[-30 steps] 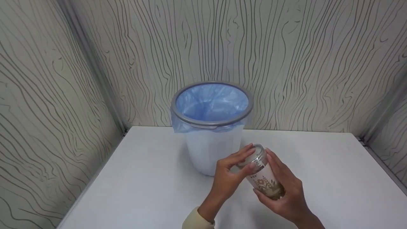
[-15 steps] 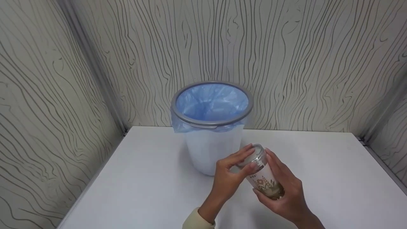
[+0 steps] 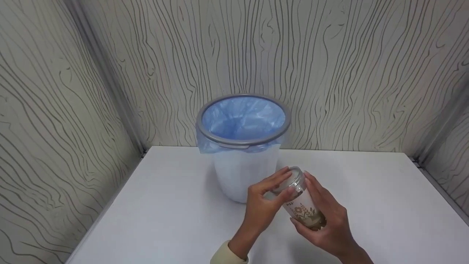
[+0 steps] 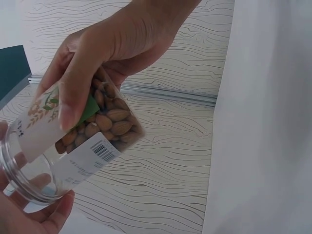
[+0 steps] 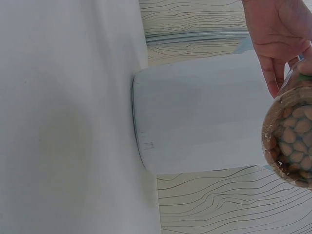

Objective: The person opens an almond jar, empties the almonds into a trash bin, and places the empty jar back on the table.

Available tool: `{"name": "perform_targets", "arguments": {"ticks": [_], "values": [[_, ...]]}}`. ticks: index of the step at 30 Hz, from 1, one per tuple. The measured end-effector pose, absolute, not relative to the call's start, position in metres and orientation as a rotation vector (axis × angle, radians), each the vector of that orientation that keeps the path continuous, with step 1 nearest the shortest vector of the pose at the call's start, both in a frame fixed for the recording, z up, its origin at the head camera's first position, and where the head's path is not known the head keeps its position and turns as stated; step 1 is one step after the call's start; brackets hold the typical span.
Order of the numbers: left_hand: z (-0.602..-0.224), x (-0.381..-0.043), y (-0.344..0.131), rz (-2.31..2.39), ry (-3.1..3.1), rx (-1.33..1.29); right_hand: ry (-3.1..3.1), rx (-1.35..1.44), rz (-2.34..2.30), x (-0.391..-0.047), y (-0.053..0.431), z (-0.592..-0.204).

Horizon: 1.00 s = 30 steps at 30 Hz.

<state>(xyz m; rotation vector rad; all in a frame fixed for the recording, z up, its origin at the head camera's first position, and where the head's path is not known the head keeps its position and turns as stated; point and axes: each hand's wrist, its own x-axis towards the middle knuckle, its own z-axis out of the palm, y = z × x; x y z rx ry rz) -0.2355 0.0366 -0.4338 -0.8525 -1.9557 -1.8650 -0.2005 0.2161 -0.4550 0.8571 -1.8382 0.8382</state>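
Note:
A clear jar [image 3: 303,211] of almonds [image 4: 114,119] is held tilted above the table, its top leaning toward the bin. My right hand [image 3: 331,220] grips its body, thumb on the near side and fingers along the far side. With thumb and fingers spread around the rim, my left hand [image 3: 262,205] holds the clear lid [image 3: 294,178] at the upper end. A floral label [image 3: 306,212] wraps the jar's side. The left wrist view also shows a barcode label [image 4: 92,156], and the right wrist view shows almonds through the jar's base [image 5: 295,139].
Just behind the hands stands a white bin [image 3: 245,172] lined with a blue bag [image 3: 243,117] under a grey rim [image 3: 288,126]. The white table [image 3: 165,205] meets wood-patterned walls [image 3: 329,73] at the back and sides.

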Motion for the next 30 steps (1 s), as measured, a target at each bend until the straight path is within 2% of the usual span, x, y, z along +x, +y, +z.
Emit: {"name": "perform_targets", "arguments": {"ticks": [30], "values": [[-0.4303, -0.2299, 0.0378, -1.848, -2.037, -0.727, -1.827, 0.868, 0.820, -0.2024, 0.2156, -0.4576]]}}
